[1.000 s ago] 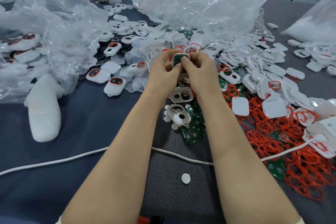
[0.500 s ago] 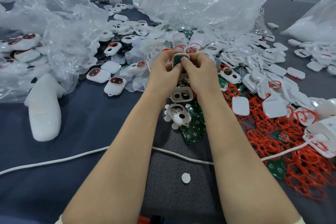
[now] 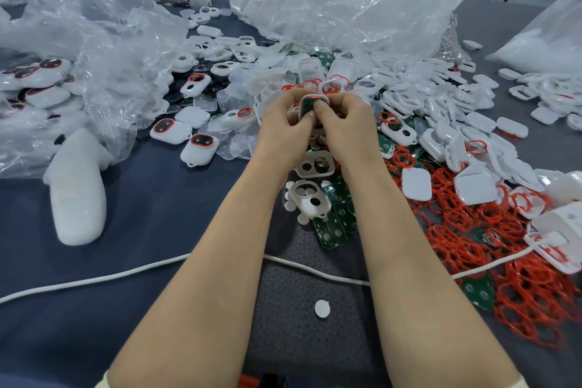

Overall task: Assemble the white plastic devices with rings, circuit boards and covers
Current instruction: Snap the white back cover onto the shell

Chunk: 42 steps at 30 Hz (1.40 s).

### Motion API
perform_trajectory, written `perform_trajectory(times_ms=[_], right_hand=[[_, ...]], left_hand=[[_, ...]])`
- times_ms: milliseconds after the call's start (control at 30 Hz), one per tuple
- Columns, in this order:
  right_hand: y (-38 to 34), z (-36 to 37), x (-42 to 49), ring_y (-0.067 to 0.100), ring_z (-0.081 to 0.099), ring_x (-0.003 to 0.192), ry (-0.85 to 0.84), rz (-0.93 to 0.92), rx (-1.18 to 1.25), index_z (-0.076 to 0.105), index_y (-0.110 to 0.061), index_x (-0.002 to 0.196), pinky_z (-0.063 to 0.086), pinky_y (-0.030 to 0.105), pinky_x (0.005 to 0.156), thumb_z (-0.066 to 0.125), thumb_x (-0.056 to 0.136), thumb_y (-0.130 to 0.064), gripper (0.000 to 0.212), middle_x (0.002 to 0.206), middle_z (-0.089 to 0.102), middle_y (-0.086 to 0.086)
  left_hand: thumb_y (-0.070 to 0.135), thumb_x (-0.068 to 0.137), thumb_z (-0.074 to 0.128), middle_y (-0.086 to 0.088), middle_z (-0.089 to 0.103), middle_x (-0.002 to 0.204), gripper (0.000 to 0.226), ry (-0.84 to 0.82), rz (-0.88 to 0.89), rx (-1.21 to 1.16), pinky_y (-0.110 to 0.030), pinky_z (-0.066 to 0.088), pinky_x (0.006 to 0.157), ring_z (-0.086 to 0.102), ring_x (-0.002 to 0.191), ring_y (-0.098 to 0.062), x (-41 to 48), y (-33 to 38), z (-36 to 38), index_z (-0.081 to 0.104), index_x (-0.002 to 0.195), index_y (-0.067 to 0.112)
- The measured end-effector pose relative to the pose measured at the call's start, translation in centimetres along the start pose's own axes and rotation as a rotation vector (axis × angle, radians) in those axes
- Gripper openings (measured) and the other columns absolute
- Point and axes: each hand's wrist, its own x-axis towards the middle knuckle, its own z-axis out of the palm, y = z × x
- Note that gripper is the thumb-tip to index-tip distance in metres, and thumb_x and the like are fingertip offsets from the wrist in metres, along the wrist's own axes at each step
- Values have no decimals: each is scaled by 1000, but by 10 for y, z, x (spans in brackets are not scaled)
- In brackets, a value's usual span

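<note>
Inspector: "Although the white cable [image 3: 126,274] lay nearest, had anything moved over the last second?"

Assessor: "Nothing of note. Past the spare shells [image 3: 315,164], the left hand [image 3: 283,123] and right hand [image 3: 343,126] remained curled round one white device [image 3: 315,97], thumbs pressing its green circuit board [image 3: 308,107]. I judged the board still being seated, the unit not yet closed. Beyond lay the unassembled heap [image 3: 409,94] and plastic bags [image 3: 330,3]."

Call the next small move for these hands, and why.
Likely press the circuit board down until it seats flat in the white shell. Both the left hand and the right hand grip the shell, thumbs on the green board, and no cover is on it yet.
</note>
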Motion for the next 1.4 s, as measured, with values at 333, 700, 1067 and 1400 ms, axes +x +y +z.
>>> perform_trajectory(times_ms=[333, 700, 1067, 1400], right_hand=[[-18, -108, -9, 18, 56, 85, -11, 125, -611, 63, -19, 84, 38, 28, 77, 69, 84, -32, 14, 88, 60, 1], [9, -111, -32, 31, 59, 102, -265, 319, -889, 62, 0, 112, 40, 31, 75, 77, 78, -30, 48, 113, 64, 16], [10, -107, -24, 24, 55, 88, -238, 264, -848, 59, -1, 117, 37, 29, 68, 78, 77, -28, 52, 102, 63, 12], [19, -97, -26, 31, 52, 95, -178, 275, -853, 50, -14, 131, 41, 31, 77, 66, 83, -10, 52, 133, 43, 22]], left_hand=[[-2, 94, 50, -12, 66, 108, 23, 41, -216, -277, -25, 58, 69, 71, 87, -19, 2, 7, 0, 60, 106, 15], [-2, 95, 49, -22, 61, 123, 21, 71, -277, -369, -26, 59, 71, 70, 90, -23, 1, 10, 0, 57, 112, 8], [0, 97, 49, -21, 61, 124, 30, 68, -299, -332, -29, 59, 79, 68, 104, -28, 0, 12, 5, 55, 126, 2], [-1, 97, 48, -22, 59, 127, 29, 68, -299, -343, -30, 59, 79, 66, 107, -30, -1, 13, 5, 55, 125, 2]])
